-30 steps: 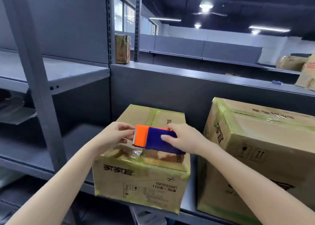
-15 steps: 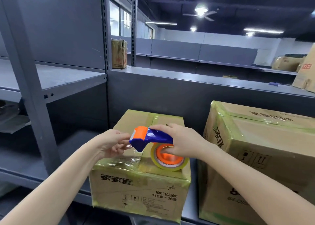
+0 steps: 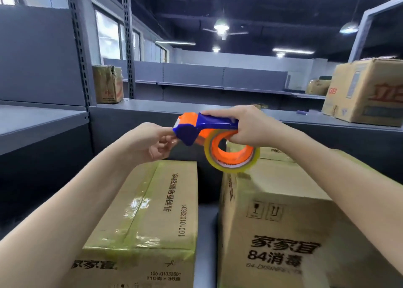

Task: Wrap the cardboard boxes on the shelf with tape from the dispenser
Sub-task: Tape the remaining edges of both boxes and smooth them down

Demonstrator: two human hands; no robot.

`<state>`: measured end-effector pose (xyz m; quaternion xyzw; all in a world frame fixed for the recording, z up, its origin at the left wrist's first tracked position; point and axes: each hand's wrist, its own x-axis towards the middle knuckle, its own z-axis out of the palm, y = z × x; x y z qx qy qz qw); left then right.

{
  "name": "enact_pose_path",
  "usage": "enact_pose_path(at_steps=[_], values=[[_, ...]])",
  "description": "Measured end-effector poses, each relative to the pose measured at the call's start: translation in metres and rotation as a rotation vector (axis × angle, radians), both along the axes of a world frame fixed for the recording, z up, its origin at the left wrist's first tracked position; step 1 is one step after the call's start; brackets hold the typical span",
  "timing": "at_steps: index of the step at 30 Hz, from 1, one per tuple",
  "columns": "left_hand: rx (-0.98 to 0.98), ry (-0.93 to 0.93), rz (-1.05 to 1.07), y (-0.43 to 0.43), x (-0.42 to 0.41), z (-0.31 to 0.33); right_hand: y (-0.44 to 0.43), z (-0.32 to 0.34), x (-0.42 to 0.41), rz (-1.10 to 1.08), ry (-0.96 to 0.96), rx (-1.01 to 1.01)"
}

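My right hand (image 3: 250,126) grips the blue handle of the orange and blue tape dispenser (image 3: 207,133), held in the air above the gap between two boxes. Its yellowish tape roll (image 3: 232,154) hangs below the handle. My left hand (image 3: 152,142) pinches at the dispenser's front end, where the tape comes out. Below stand a small cardboard box (image 3: 152,218), with glossy tape along its top and edges, and a larger cardboard box (image 3: 290,222) to its right, both on the grey shelf (image 3: 206,239).
A grey back panel (image 3: 130,122) rises behind the boxes. Further cardboard boxes sit at the back left (image 3: 108,87) and on the upper shelf at the right (image 3: 366,91). A perforated upright post (image 3: 80,47) stands at the left beside an upper shelf board (image 3: 32,122).
The dispenser has risen off the small box's top into the air, both hands going up with it. The view has tilted and moved closer to the boxes.
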<state>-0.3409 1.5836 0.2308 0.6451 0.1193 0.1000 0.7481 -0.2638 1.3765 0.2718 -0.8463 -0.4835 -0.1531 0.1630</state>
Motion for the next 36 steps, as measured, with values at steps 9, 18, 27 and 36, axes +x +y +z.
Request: enact_pose_path(at_steps=[9,18,27,36], values=[[-0.073,0.050,-0.051,-0.110,0.087,-0.001,-0.111,0.011,0.067,-0.100,0.088,-0.093],[-0.046,0.105,-0.026,-0.152,0.122,-0.011,-0.149,-0.001,0.116,-0.087,0.161,-0.134],[-0.034,0.140,-0.056,-0.147,0.130,-0.011,-0.148,-0.002,0.123,-0.079,0.176,-0.137],[-0.101,0.133,-0.168,-0.106,0.121,-0.013,-0.141,0.011,0.115,-0.077,0.153,-0.270]])
